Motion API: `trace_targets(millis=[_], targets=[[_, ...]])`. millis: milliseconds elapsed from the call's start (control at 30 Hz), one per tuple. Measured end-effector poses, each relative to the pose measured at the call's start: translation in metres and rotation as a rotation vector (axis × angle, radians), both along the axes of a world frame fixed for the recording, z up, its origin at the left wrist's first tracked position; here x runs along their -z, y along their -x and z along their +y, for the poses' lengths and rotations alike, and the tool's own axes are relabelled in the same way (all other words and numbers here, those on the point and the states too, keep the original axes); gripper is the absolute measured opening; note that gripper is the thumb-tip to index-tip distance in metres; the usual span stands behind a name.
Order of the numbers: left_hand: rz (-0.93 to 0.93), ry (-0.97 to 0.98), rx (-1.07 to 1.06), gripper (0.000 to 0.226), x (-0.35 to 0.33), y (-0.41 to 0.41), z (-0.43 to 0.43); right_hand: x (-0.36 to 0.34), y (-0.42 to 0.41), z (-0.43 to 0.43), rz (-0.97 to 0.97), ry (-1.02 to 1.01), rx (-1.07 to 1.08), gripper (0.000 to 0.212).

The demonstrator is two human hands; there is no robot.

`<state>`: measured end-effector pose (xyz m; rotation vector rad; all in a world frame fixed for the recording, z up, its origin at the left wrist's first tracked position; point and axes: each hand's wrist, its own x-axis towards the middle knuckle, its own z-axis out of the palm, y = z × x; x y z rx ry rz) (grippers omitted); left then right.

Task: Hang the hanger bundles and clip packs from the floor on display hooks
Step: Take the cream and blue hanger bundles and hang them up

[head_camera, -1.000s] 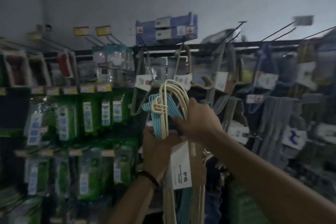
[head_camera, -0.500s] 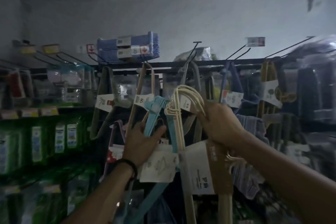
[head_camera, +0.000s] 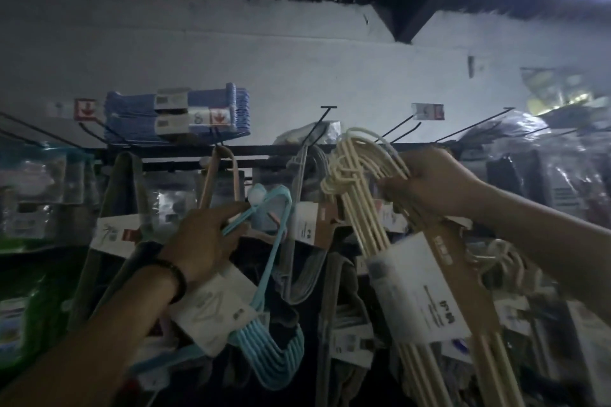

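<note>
Head view, dim shop aisle, looking up at the display wall.

Left hand [head_camera: 201, 241]: fingers curled round the neck of the light-blue hanger bundle [head_camera: 281, 363], forefinger stretched along it toward the hook end. Firm hold. The bundle hangs tilted below the rail [head_camera: 264, 148], with its white label [head_camera: 215, 311] just under the wrist. Dark wristband [head_camera: 178, 277] on that wrist.

Right hand [head_camera: 429, 185]: clamped on the cream hanger bundle [head_camera: 355, 208] just below its hook ends, fingers wrapped tight. The bundle is raised and slanted, hook ends up at rail height. Its brown-and-white card sleeve [head_camera: 426, 294] is lower right, by the forearm. Can't tell whether any cream hook has caught a prong.

The two bundles are apart, with a hung grey hanger bundle [head_camera: 297, 294] between them.

Display hook [head_camera: 316, 124]: bare black wire prong sticking out above the rail, just left of the cream hook ends. More prongs to the right.

A darker blue hanger stack [head_camera: 238, 116] lies on top of the rack, upper left.
</note>
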<state>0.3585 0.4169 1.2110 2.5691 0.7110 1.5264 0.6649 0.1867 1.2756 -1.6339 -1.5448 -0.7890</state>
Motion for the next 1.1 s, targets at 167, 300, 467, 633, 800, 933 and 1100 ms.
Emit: trace_targets(millis=[167, 300, 467, 633, 800, 933, 1100], targets=[[0.069, -0.045, 0.139, 0.013, -0.021, -0.017, 0.018, -0.027, -0.015, 0.038, 0.044, 0.063, 0.167, 0.034], [0.225, -0.16, 0.191, 0.033, -0.045, -0.039, 0.015, -0.052, -0.017, 0.083, 0.101, 0.063, 0.242, 0.025], [0.318, -0.095, 0.321, 0.05, -0.071, -0.061, 0.009, -0.088, -0.014, 0.128, 0.088, -0.051, 0.251, 0.012], [0.392, -0.005, 0.384, 0.057, -0.093, -0.079, 0.002, -0.094, -0.026, 0.162, 0.096, -0.132, 0.22, 0.009], [0.329, -0.002, 0.339, 0.033, -0.106, -0.091, 0.005, -0.092, -0.042, 0.186, 0.118, -0.235, 0.163, 0.009], [0.299, 0.038, 0.298, 0.028, -0.109, -0.1, 0.012, -0.1, -0.045, 0.191, 0.138, -0.196, 0.112, 0.018], [0.282, 0.033, 0.312, 0.02, -0.1, -0.108, 0.01, -0.08, -0.054, 0.203, 0.079, -0.161, 0.159, 0.03]])
